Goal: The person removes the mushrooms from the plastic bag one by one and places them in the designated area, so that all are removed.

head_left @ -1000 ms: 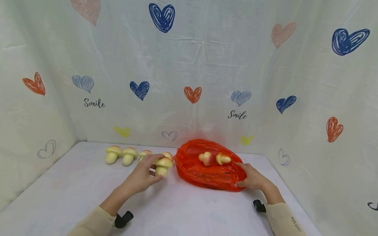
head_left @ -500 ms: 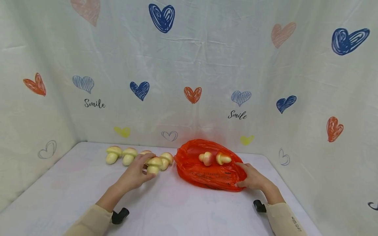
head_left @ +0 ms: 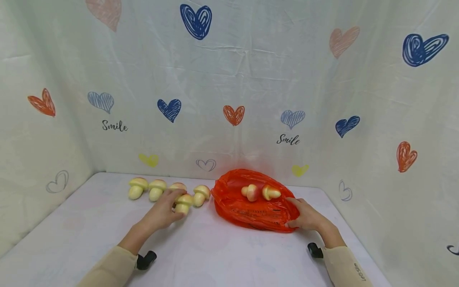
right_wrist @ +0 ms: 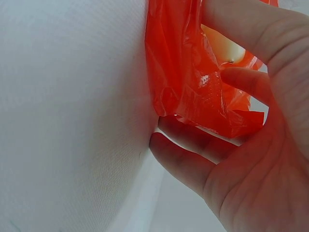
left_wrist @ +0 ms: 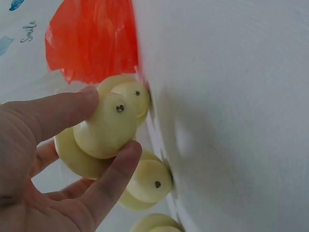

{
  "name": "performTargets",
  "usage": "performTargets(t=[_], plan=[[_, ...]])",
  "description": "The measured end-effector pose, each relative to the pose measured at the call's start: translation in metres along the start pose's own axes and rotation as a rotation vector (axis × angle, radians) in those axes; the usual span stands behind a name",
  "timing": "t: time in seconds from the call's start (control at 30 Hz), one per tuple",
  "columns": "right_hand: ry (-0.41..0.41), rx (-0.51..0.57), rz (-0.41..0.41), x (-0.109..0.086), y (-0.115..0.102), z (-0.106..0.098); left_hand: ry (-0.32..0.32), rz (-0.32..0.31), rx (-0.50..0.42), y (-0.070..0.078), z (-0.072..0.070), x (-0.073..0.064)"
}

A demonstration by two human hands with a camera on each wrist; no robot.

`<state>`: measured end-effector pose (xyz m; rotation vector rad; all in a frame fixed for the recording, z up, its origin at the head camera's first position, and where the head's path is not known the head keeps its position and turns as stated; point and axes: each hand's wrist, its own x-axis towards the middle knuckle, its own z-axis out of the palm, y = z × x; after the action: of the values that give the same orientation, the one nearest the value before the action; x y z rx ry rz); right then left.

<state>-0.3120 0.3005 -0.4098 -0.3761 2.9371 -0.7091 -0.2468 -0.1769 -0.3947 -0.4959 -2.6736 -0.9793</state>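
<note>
— Left hand [head_left: 163, 210], pinching a mushroom [left_wrist: 106, 130], drifts toward nine o'clock!
— Away from the red bag [head_left: 247, 215] at three o'clock (right hand [head_left: 306, 216] gripping its edge), so that gap looks wider.

Pale yellow-green mushroom-shaped pieces [head_left: 136, 189] whose caps [head_left: 203, 189] blush pinkish red, red plastic bag [head_left: 229, 199] with dark print [head_left: 256, 214], white cloth backdrop [head_left: 201, 79] with navy, light-blue, red, pink and yellow hearts [head_left: 234, 115], black "Smile" lettering [head_left: 114, 126], white tabletop [head_left: 229, 259], beige sleeves [head_left: 107, 269]
</note>
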Motion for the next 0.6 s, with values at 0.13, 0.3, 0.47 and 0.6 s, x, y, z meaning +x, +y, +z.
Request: performTargets(t=[0.13, 0.3, 0.47, 0.6], plan=[[0.003, -0.005, -0.003, 0.0, 0.0, -0.001, -0.005, 0.006, 0.03, -0.005, 0.004, 0.001], [0.007, -0.009, -0.015, 0.001, 0.001, -0.001, -0.004, 0.017, 0.048, -0.007, 0.007, 0.003], [0.006, -0.003, -0.015, 0.002, 0.003, 0.0, -0.008, 0.004, 0.065, -0.008, 0.01, 0.004], [0.004, -0.006, -0.017, 0.0, 0.002, 0.0, -0.018, -0.016, 0.08, -0.009, 0.011, 0.005]])
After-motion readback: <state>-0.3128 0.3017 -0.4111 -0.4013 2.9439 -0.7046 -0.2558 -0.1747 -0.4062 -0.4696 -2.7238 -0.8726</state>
